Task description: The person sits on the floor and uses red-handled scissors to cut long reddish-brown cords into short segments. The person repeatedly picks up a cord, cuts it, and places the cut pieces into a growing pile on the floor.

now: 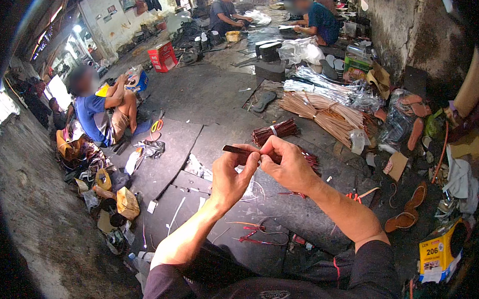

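Note:
In front of my chest I hold a short dark brown strip (235, 149), which looks like leather. My left hand (231, 177) is closed on it between thumb and fingers, with one end sticking out to the left. Close against it, my right hand (289, 163) pinches the strip's other end, which the fingertips mostly hide. Just beyond my hands lies a bundle of dark red-brown strips (275, 132) tied with a pale band. More red-brown strips (309, 162) lie partly hidden behind my right hand.
Tan strips (324, 114) and silvery strips (314, 80) lie on the floor ahead right. Scissors (156, 126) lie ahead left, near a seated person in blue (99, 108). Brown soles (408, 213) and a yellow can (439, 252) are at right. Two people sit farther back.

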